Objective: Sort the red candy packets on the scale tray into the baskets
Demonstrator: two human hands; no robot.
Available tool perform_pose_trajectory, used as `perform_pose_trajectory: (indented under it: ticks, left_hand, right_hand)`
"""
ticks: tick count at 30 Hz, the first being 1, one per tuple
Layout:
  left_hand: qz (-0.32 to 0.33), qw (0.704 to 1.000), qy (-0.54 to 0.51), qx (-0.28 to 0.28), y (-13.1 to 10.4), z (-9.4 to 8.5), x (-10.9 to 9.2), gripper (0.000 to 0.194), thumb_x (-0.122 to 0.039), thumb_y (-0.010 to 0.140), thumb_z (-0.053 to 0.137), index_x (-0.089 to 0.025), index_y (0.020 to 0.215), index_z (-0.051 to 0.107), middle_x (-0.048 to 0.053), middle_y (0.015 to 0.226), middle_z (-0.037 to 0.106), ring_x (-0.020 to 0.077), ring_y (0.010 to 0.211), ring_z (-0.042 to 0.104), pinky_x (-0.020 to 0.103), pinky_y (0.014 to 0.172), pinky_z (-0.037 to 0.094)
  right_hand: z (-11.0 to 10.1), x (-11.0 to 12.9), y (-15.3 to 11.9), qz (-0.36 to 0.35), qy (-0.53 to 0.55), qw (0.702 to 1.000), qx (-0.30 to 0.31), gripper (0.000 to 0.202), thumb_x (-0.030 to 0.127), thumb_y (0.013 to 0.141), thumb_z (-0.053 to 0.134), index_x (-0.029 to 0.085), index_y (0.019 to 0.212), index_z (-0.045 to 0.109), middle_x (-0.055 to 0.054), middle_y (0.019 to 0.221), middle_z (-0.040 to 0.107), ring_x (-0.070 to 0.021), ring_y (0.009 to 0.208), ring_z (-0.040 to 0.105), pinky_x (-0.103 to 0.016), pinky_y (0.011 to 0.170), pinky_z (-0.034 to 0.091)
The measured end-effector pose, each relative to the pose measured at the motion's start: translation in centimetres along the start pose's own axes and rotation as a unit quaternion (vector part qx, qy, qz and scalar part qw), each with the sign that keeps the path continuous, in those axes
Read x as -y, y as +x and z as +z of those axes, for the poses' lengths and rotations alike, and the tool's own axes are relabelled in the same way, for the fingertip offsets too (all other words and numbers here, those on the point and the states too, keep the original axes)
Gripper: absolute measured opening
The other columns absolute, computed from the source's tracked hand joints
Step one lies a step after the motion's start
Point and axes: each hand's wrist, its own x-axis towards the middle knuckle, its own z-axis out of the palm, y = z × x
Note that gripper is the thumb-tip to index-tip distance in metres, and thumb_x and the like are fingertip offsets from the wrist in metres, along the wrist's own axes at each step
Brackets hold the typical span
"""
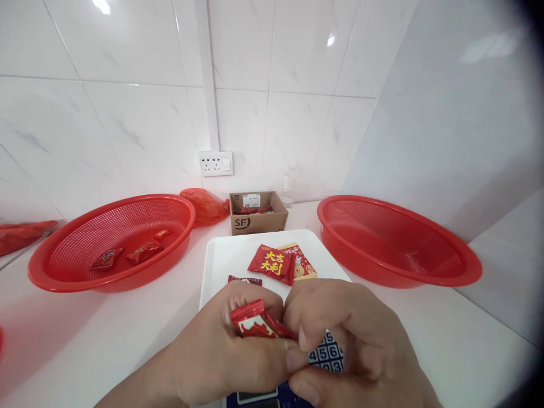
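Both hands close together near the front of the view, above a white tray (221, 255) that seems to sit on a scale with a blue keypad (329, 354) showing under the fingers. Left hand (216, 351) closed around a small red sachet (255, 324), thumb along its near edge; right hand (352, 340) closed too, thumb and forefinger pinching the sachet's right end. Sachet held in the air between the two hands, just above the tray's near part. Likely very light, thin and crinkly, a glossy film that may slip under dry fingers; contents unseen, so firmness hard to judge. Best taken at the flat crimped ends, where the film is stiffest, rather than across the puffed middle. Further back on the tray, a red packet with yellow characters (272, 264) overlapping a paler packet (302, 262), and a dark red one (244, 280) partly hidden behind the left hand. Far left, a red mesh basket (51, 266) with three small red sachets (142, 251) inside; far right, a second red basket (446, 272). At the back against the tiled wall, a small cardboard box (257, 218), a crumpled red bag (206, 205) beside it.
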Motion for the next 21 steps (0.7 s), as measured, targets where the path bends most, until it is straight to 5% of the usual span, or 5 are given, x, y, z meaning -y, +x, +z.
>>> perform_pose_trajectory:
  ticks: [11,21]
  left_hand:
    - [0.134,0.972,0.16,-0.109,-0.2,0.9,-1.0,0.039,-0.015,0.066,0.062,-0.02,0.05,0.027,-0.005,0.052,0.034,0.009,0.053,0.033,0.022,0.046,0.027]
    - [0.131,0.971,0.163,-0.114,-0.1,1.2,-1.1,0.035,-0.009,0.061,0.056,-0.02,0.05,0.024,-0.005,0.052,0.034,0.0086,0.052,0.033,0.021,0.045,0.026]
  right_hand:
    - [-0.2,0.9,0.4,0.029,-0.052,0.998,0.002,0.013,0.015,0.076,0.064,0.026,0.082,0.06,-0.001,0.076,0.063,-0.0177,0.074,0.06,-0.027,0.062,0.05]
    - [-0.6,0.7,0.0,0.06,-0.036,0.997,0.023,0.019,0.013,0.077,0.063,0.027,0.089,0.058,-0.001,0.082,0.062,-0.0185,0.079,0.06,-0.026,0.062,0.051]
